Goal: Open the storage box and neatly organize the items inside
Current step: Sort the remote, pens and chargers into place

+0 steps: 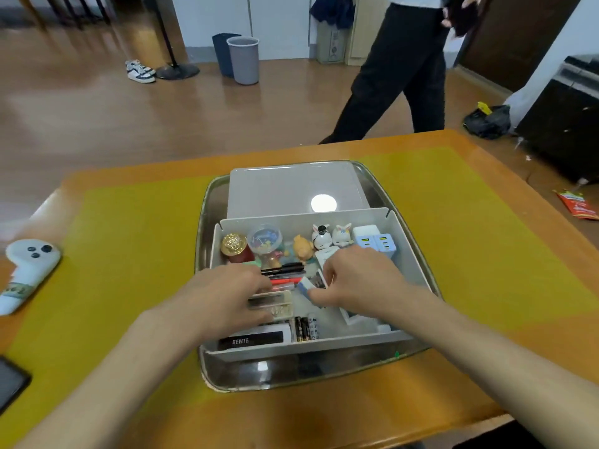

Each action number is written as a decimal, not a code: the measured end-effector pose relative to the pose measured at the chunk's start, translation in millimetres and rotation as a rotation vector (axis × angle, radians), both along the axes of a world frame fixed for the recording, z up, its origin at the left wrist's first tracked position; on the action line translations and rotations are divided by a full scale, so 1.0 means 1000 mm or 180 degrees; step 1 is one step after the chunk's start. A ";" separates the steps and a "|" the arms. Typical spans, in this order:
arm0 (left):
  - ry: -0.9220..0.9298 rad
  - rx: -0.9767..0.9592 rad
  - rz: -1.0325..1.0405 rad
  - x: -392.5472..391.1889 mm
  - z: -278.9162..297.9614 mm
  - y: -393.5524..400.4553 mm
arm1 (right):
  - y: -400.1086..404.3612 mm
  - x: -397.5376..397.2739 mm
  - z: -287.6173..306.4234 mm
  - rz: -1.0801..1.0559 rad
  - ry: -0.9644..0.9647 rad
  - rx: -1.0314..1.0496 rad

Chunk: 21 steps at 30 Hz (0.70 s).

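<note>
Box (pixel 409 264) open on metal tray (pixel 207 367), lid (pixel 285 189) behind it. Left hand (pixel 227 296) fingers curled over pens (pixel 283 269), grip unclear. Right hand (pixel 359 280) pinches small card pack (pixel 311 284) inside box.

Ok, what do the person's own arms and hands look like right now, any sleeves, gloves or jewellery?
Both forearms are bare up to the frame edge: no sleeves in view. The left hand and right hand wear no gloves, and no rings, watch or bracelets show on what is visible.
</note>
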<state>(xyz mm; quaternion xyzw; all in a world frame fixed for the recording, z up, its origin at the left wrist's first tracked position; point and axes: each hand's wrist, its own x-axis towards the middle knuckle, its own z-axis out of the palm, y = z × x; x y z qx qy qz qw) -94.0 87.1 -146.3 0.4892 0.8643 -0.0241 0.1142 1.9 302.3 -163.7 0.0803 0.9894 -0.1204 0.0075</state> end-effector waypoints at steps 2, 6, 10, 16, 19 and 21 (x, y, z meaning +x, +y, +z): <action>-0.0006 -0.0017 0.0013 0.003 -0.001 -0.002 | -0.009 -0.008 -0.006 0.0178 -0.0041 0.0559; 0.0045 0.0082 -0.0009 0.005 -0.004 -0.007 | -0.016 -0.013 -0.016 0.0299 -0.0128 0.1136; 0.0072 0.0218 -0.0038 0.008 -0.005 -0.008 | -0.021 -0.012 -0.014 0.0314 -0.0145 0.1174; 0.0100 0.0309 -0.0040 0.005 -0.010 -0.009 | 0.031 0.018 0.021 0.0455 -0.0628 0.0550; 0.0124 0.0312 -0.0049 0.004 -0.012 -0.005 | 0.054 0.039 0.024 0.0956 -0.1256 0.0671; 0.0110 0.0289 -0.0057 0.005 -0.013 -0.001 | 0.059 0.047 0.020 0.1230 -0.1331 0.0655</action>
